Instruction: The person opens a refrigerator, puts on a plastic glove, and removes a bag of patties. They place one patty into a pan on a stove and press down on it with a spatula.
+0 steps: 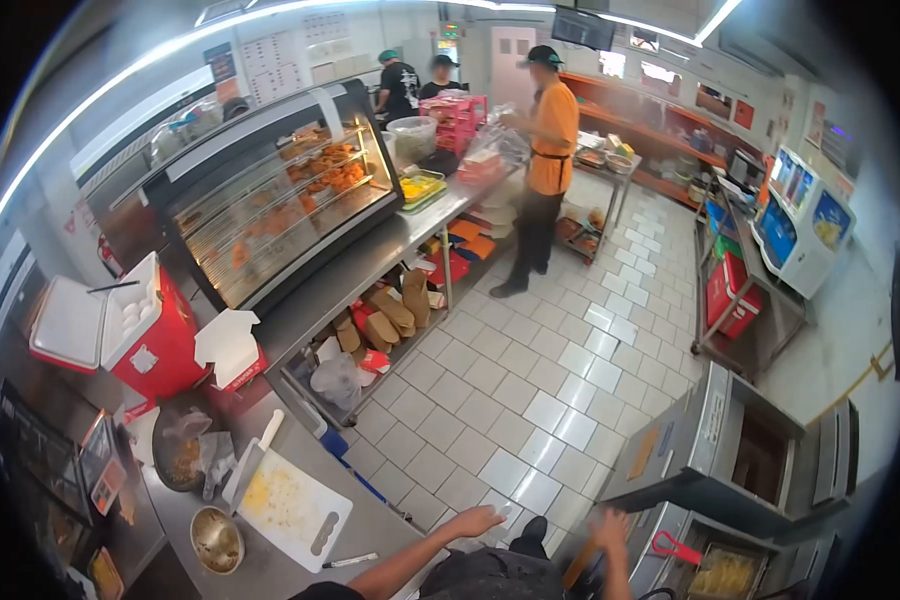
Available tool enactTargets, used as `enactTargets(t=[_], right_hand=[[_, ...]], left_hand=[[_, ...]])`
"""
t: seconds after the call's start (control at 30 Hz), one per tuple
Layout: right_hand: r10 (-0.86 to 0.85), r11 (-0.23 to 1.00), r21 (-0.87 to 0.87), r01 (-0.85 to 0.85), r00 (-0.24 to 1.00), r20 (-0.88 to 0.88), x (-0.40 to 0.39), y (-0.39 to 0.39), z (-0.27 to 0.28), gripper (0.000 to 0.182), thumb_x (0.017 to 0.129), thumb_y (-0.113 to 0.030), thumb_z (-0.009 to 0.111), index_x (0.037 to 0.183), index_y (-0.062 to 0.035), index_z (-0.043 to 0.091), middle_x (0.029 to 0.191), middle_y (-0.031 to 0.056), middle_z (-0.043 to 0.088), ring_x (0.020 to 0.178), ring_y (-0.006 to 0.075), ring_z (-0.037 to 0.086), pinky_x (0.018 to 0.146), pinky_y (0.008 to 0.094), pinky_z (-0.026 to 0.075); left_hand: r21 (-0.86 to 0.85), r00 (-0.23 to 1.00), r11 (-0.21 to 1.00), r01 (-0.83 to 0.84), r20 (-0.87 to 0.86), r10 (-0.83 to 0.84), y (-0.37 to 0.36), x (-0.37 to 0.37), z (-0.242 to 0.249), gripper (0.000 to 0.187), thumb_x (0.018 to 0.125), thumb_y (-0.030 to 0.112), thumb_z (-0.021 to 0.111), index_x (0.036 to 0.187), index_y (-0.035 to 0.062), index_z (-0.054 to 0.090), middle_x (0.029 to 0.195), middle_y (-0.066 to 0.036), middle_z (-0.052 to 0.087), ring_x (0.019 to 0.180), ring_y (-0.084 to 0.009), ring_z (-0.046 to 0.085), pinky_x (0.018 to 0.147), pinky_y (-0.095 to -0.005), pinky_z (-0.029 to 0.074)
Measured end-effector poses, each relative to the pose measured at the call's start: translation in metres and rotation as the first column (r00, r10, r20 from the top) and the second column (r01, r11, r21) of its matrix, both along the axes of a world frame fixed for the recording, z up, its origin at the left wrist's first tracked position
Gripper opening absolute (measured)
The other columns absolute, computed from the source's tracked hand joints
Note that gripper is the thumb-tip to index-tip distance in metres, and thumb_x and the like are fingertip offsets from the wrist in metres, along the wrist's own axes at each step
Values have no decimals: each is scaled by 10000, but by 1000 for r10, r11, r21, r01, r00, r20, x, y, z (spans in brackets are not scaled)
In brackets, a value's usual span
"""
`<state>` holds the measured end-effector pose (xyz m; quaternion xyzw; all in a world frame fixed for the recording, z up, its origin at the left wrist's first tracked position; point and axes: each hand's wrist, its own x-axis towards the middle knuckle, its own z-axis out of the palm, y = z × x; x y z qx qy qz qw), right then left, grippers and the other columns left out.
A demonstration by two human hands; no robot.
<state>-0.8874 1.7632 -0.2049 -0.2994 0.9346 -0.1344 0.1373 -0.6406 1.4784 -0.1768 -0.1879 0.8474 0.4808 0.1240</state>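
My left hand (475,521) is over the tiled floor, fingers stretched out with nothing in them. To its left on the steel counter lies a white cutting board (295,508) with yellow bits on it, and a cleaver (258,445) with a pale handle rests across its far left side. A metal bowl (216,540) stands beside the board. My right hand (610,532) is blurred near the front of a fryer, so I cannot tell whether it holds anything. Just right of it are a red handle (676,548) and a fry basket with yellow fries (727,575).
A glass display case (280,215) holds fried food. A red cooler (155,325) with its lid raised stands at left, near a dark pan (175,450). A person in an orange shirt (553,135) stands at the counter; two others are farther back. A drink dispenser (802,225) is at right.
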Motion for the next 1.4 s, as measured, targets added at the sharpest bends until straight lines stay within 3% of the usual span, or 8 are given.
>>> enactTargets(t=[0.03, 0.13, 0.3, 0.5, 0.7, 1.0, 1.33, 1.4], right_hand=[[79, 941, 340, -9, 979, -191, 18, -8, -13, 538, 830, -474, 616, 1182, -68, 587, 1213, 208, 528, 1148, 378, 492, 994, 470, 365], [115, 964, 193, -184, 940, 321, 52, -33, -56, 476, 899, -399, 582, 1220, -49, 559, 1180, 176, 581, 1085, 324, 563, 967, 409, 419], [217, 957, -174, -234, 173, 961, 83, -110, -51, 511, 912, -379, 548, 1310, -59, 516, 1237, 115, 580, 1106, 304, 583, 926, 388, 467], [368, 894, -440, -85, -418, 830, 47, -196, 37, 443, 884, -234, 592, 1273, -53, 481, 1182, 86, 575, 1162, 257, 568, 926, 369, 451], [374, 883, -438, -169, -311, 874, 37, -242, 68, 363, 904, -261, 618, 1194, -85, 489, 1184, 107, 582, 1096, 266, 614, 881, 374, 485], [68, 923, -316, -218, -716, 694, 106, -270, 68, 428, 940, -178, 591, 1304, -20, 430, 1204, 163, 594, 1071, 295, 626, 891, 412, 527], [206, 670, -531, -519, -557, 804, 198, -249, 118, 185, 900, -123, 660, 1068, -83, 596, 887, -12, 610, 765, 70, 586, 719, 236, 497], [263, 599, -556, -576, -514, 816, 228, -230, 118, 120, 897, -127, 666, 999, -91, 613, 858, -18, 609, 755, 66, 582, 713, 230, 491]], left_hand=[[68, 996, 993, -93, -9, 94, 3, 8, -2, 569, 976, 498, 399, 926, -38, 583, 906, -237, 602, 885, -397, 586, 809, -451, 440], [232, 942, 923, -307, -68, 330, 14, 28, 3, 598, 979, 519, 406, 903, -47, 581, 886, -177, 594, 859, -290, 582, 791, -402, 446], [152, 829, 821, -550, -21, 559, 22, 26, -21, 432, 1000, 421, 415, 935, 11, 536, 824, -124, 596, 810, -222, 566, 755, -337, 445], [579, 309, 255, -775, -5, 951, -1, 0, -14, 310, 1004, 366, 465, 957, 70, 542, 802, -28, 594, 642, -122, 531, 580, -287, 439], [690, -186, -180, -701, 67, 980, -6, -4, 63, 317, 998, 412, 464, 1044, 103, 522, 736, 4, 546, 602, -125, 561, 526, -303, 469], [974, -422, -12, -228, -88, 902, 59, 59, 121, 437, 982, 516, 374, 1101, 114, 495, 1229, -180, 517, 1174, -442, 514, 947, -681, 397], [985, -914, -127, -119, -59, 401, 159, 178, 110, 299, 986, 379, 398, 1148, 129, 424, 1277, -207, 504, 1166, -431, 512, 926, -565, 438], [850, -929, -377, -369, -327, 173, 187, 212, 119, 197, 942, 229, 439, 1102, 113, 430, 1241, -186, 507, 1034, -345, 553, 875, -486, 450]])
